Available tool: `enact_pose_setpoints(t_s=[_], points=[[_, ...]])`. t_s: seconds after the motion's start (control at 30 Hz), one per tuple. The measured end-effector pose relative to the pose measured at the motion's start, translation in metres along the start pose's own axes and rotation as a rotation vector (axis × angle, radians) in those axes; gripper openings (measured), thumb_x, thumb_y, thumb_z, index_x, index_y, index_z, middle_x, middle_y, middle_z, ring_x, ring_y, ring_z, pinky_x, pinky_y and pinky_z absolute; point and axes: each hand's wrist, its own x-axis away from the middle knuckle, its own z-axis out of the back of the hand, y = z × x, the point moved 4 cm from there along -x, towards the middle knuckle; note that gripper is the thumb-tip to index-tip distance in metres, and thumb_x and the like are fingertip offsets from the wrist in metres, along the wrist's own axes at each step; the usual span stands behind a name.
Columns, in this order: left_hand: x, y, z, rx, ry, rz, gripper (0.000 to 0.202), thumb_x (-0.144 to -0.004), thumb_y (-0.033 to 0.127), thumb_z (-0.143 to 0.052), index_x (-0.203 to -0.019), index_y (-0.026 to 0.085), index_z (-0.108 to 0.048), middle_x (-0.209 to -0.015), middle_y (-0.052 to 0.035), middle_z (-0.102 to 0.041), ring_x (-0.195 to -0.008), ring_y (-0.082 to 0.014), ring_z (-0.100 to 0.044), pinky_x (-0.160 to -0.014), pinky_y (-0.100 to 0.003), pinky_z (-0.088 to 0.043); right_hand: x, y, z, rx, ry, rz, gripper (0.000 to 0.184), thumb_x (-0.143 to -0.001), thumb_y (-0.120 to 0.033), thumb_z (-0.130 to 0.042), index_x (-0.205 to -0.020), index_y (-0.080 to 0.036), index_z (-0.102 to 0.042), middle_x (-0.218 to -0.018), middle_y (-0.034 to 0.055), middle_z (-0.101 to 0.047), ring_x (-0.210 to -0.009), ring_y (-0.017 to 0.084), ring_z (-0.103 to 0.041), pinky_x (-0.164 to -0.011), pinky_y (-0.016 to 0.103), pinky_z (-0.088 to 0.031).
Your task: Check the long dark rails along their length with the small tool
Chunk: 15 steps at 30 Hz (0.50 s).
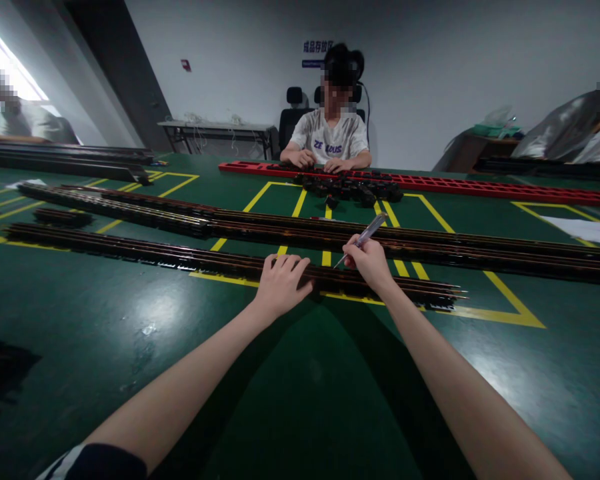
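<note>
My left hand [281, 285] lies flat, fingers stretched out, pressing on a long dark rail strip [130, 251] that runs across the green table [300, 387]. My right hand [369, 262] is closed around a slim clear-handled screwdriver [366, 235], whose tip points down at the same strip just right of my left hand. Both forearms reach in from the bottom of the view.
More long dark strips [430, 243] lie farther back, over yellow floor-style markings [510, 300]. A long red rail [480, 188] and a pile of small black parts [350, 188] sit before a seated person [333, 137] opposite. Other people sit at far left and right.
</note>
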Motion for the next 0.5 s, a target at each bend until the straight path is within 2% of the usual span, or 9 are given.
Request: enact_pose_setpoints(t_s=[0.5], points=[[0.0016,-0.0018,-0.0031,-0.021,0.060,-0.008,0.031,-0.088,0.021,-0.042,-0.113,0.018,-0.061,-0.112,-0.0076,-0.066,-0.107,-0.0238,-0.057,-0.097,-0.045,-0.035,0.0040,-0.0096,-0.0084,0.032,-0.055,0.029,0.014,-0.071,-0.031,-0.057,-0.064,-0.019,-0.054,-0.052,0.0008,-0.061,-0.053,0.016,-0.060,-0.058,0.027,-0.048]])
